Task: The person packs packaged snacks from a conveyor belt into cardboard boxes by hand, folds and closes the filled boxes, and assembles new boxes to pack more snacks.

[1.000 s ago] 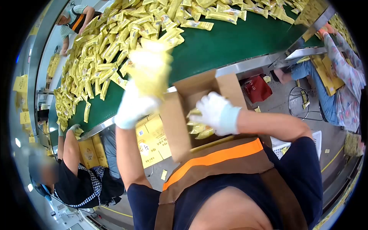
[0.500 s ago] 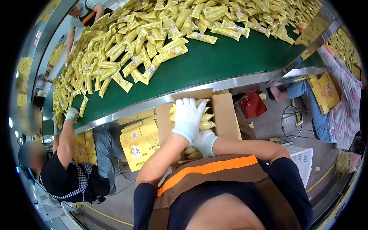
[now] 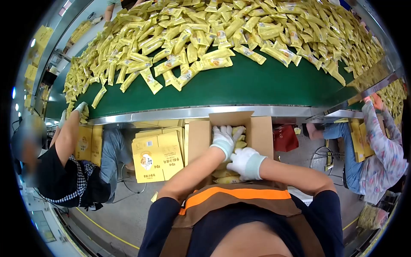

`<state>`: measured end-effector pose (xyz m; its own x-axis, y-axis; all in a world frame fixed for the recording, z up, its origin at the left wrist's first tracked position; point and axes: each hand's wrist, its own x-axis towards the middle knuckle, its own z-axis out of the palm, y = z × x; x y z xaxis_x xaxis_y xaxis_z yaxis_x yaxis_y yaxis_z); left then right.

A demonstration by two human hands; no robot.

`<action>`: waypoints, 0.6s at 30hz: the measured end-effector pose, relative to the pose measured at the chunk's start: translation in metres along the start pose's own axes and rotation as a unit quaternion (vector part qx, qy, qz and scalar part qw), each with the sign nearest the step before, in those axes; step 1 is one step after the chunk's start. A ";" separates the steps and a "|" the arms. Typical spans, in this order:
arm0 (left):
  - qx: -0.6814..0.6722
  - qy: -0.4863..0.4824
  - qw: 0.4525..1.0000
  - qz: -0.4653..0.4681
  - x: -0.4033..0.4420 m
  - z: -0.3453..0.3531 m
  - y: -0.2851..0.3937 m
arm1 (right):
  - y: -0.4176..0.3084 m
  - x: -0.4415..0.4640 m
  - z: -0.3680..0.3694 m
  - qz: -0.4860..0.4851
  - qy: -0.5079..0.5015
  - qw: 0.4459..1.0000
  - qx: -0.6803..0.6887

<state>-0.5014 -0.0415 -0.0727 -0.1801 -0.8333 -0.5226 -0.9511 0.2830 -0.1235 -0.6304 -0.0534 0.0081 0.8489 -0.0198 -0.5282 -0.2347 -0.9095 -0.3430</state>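
An open cardboard box (image 3: 262, 135) stands against the conveyor's near edge with its flaps folded out. Yellow snack packets (image 3: 225, 173) lie in it, some at the far end and some near my apron. My left hand (image 3: 224, 140), in a white glove, lies on the far packets with its fingers stretched out and slightly apart. Just nearer and to the right, my gloved right hand (image 3: 246, 163) rests over the packets in the middle of the box. Its fingers are loosely bent and apart, pointing left. The packets directly beneath both palms are hidden.
A green conveyor belt (image 3: 192, 97) carries a large heap of yellow packets (image 3: 214, 34). Folded yellow cartons (image 3: 157, 156) are stacked left of the box, and a red bag (image 3: 286, 138) lies to its right. Co-workers sit on both sides; one co-worker's gloved hand (image 3: 80, 108) touches packets at left.
My right hand has come up from the box's near end and turned over the packets. My left hand stays at the far end, now lower in the box. The view has shifted.
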 end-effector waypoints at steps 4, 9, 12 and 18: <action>-0.064 0.138 0.988 0.001 -0.017 0.008 0.004 | 0.021 0.094 0.150 0.052 0.121 0.990 0.045; -0.403 0.004 0.870 0.282 -0.058 -0.086 -0.078 | 0.048 0.012 -0.023 -0.243 -0.019 0.904 0.352; -0.436 0.453 0.777 0.027 -0.047 -0.088 -0.161 | 0.122 -0.028 -0.120 -0.106 0.249 0.840 0.471; -0.424 0.288 0.766 -0.387 0.041 -0.017 -0.319 | 0.343 0.053 -0.207 0.121 0.479 0.854 0.163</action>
<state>-0.2101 -0.1743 -0.0406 0.6722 -0.7360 -0.0805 -0.6057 -0.6091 0.5120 -0.5680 -0.4526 0.0231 0.7184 -0.6632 0.2098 -0.4445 -0.6697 -0.5949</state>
